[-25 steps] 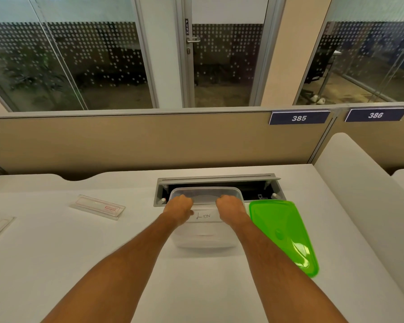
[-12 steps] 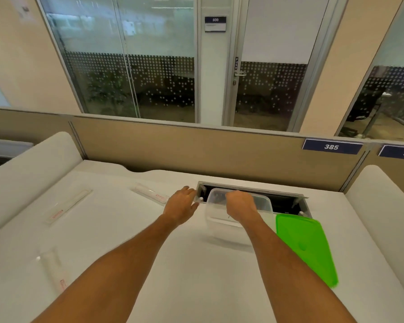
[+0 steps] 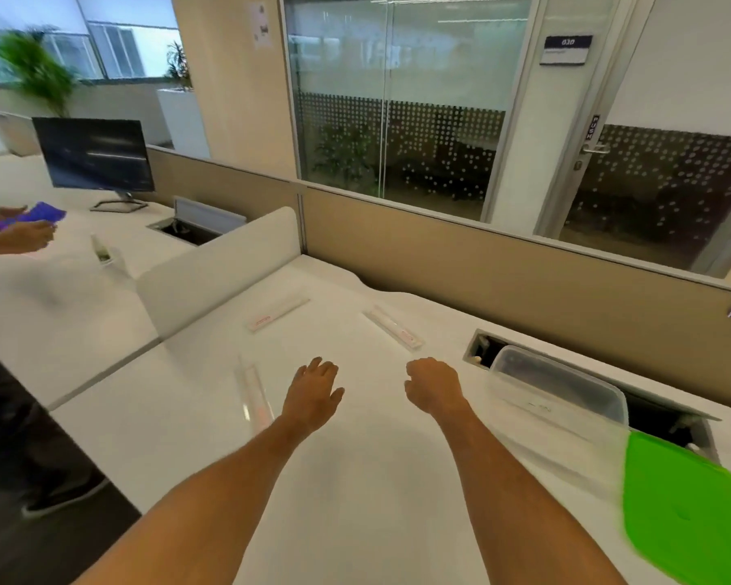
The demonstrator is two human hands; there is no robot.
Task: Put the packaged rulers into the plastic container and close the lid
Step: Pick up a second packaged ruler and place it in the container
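On the white desk (image 3: 355,479), three packaged rulers were seen lying apart: one (image 3: 277,315) at the far left, one (image 3: 393,328) near the far middle, and one (image 3: 254,399) just left of the left hand (image 3: 313,394). None was being touched. The clear plastic container (image 3: 553,399) was set open at the right, beside a cable tray (image 3: 667,420) in the desk, and the green lid (image 3: 688,513) was laid flat at its near right. The left hand was held over the desk with fingers spread wide, empty. The right hand (image 3: 433,386) was loosely curled, nothing gripped in it, left of the container.
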